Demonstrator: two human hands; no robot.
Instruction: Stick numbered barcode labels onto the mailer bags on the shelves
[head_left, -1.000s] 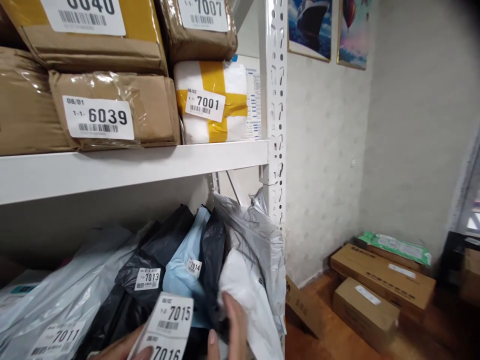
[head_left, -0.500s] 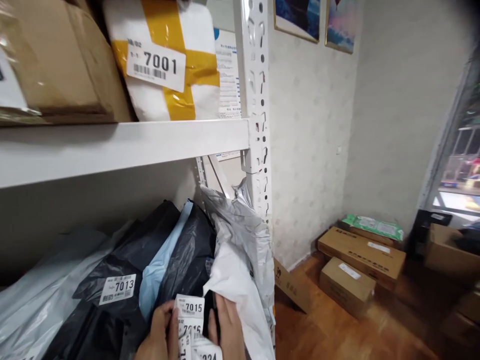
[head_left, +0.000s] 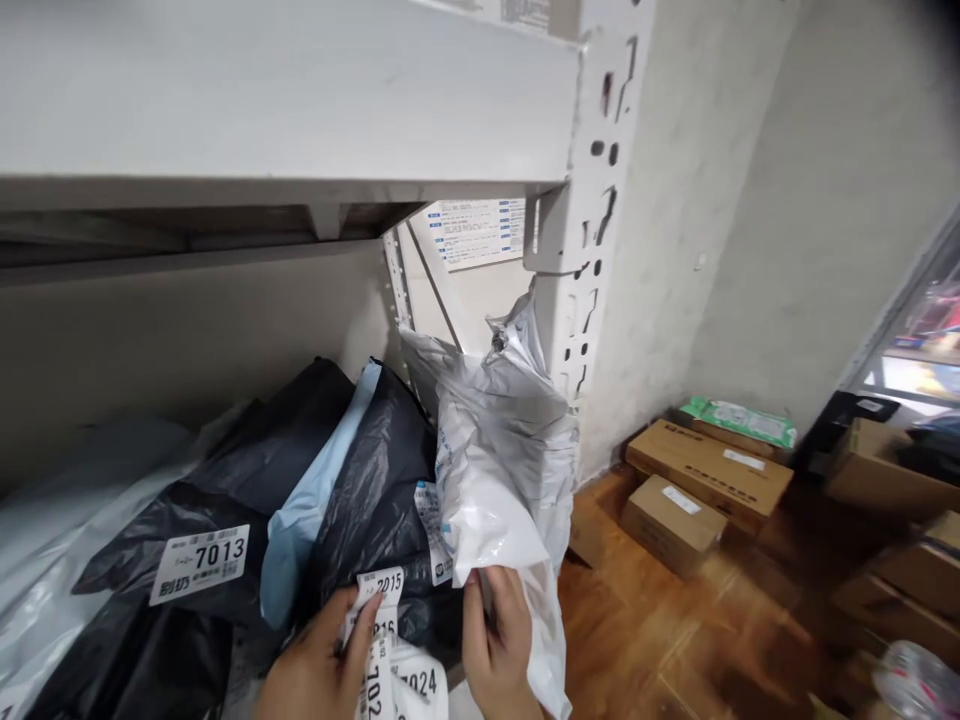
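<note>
My left hand (head_left: 322,655) is closed on a strip of printed number labels (head_left: 386,640); 7015 shows at the top and 7024 lower down. My right hand (head_left: 499,640) pinches the lower edge of a white plastic mailing bag (head_left: 487,500), which stands at the right end of the shelf. Left of it leans a black plastic parcel (head_left: 375,470) with a shipping label on its side. A light blue parcel (head_left: 315,490) is wedged beside that one. Farther left lies a black parcel (head_left: 142,530) bearing a 7013 label (head_left: 201,563).
A white metal shelf beam (head_left: 285,100) runs overhead, joined to a perforated upright (head_left: 562,320) on the right. Beyond it, cardboard boxes (head_left: 709,465) and a green package (head_left: 739,422) sit by the wall. More cartons (head_left: 892,470) stand at the far right.
The view has dropped and come closer to the lower shelf. My right hand has left the label strip and now grips the white bag's edge. My left hand still holds the labels.
</note>
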